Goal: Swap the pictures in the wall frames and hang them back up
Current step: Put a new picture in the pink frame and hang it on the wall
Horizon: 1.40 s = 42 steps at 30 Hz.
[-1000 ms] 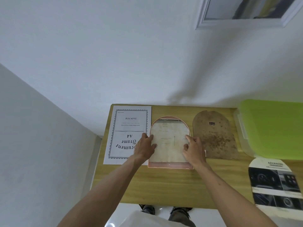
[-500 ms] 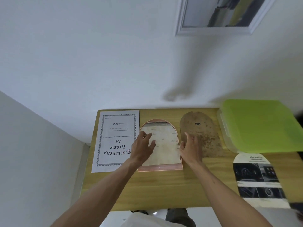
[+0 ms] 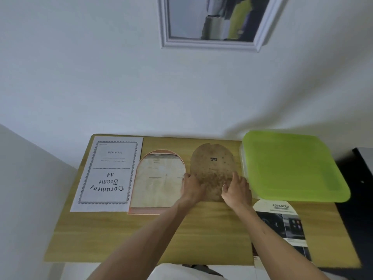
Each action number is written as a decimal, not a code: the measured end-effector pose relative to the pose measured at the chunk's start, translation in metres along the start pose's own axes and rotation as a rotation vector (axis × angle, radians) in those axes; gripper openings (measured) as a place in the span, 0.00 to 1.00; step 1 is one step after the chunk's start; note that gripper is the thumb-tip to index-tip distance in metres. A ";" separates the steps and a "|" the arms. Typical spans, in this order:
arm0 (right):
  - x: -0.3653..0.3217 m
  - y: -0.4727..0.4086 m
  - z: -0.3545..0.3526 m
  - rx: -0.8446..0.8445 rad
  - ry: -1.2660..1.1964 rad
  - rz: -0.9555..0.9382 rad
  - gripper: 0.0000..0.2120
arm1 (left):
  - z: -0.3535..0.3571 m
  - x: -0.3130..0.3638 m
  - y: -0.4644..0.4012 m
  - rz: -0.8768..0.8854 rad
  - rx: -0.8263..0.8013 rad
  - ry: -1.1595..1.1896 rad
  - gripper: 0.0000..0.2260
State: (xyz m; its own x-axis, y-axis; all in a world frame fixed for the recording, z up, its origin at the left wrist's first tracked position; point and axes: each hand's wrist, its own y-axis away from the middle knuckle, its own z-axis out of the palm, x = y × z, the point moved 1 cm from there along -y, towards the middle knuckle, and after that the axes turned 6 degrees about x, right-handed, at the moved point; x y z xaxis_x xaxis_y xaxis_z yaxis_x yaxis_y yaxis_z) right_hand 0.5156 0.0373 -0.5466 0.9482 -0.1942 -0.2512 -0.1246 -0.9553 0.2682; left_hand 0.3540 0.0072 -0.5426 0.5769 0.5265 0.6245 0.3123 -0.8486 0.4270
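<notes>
I see a wooden table [image 3: 201, 235] against a white wall [image 3: 101, 77]. A green plastic lid [image 3: 292, 164] covers a box at the table's right end, and something dark [image 3: 361, 178] stands beyond it.

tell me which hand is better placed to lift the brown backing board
Right. The right hand has its fingers over the board's lower right edge; the left hand only meets its left edge, beside the arched frame.
</notes>
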 end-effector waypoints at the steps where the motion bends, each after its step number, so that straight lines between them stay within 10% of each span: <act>1: 0.001 0.000 0.001 -0.013 0.003 -0.001 0.31 | 0.006 0.002 -0.002 -0.043 0.017 -0.002 0.16; 9: 0.003 -0.001 0.004 -0.065 -0.077 0.047 0.36 | 0.011 0.030 -0.003 -0.354 0.120 0.210 0.26; 16: -0.001 -0.013 -0.002 -0.045 -0.445 0.293 0.35 | -0.017 0.023 -0.013 -0.268 0.234 0.142 0.21; 26: -0.041 0.002 0.003 -0.103 -0.777 0.159 0.23 | -0.100 -0.031 -0.014 -0.222 0.247 0.335 0.22; 42: -0.101 0.061 0.048 -0.213 -0.584 0.004 0.29 | -0.154 -0.148 0.018 -0.162 0.211 0.228 0.25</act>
State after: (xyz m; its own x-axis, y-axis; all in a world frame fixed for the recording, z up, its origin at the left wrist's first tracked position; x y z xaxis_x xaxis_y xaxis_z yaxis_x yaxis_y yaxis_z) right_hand 0.3985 -0.0121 -0.5497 0.6238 -0.3454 -0.7011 -0.0095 -0.9003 0.4351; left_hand 0.1575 -0.0781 -0.5268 0.3310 0.6327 0.7001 0.5489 -0.7326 0.4026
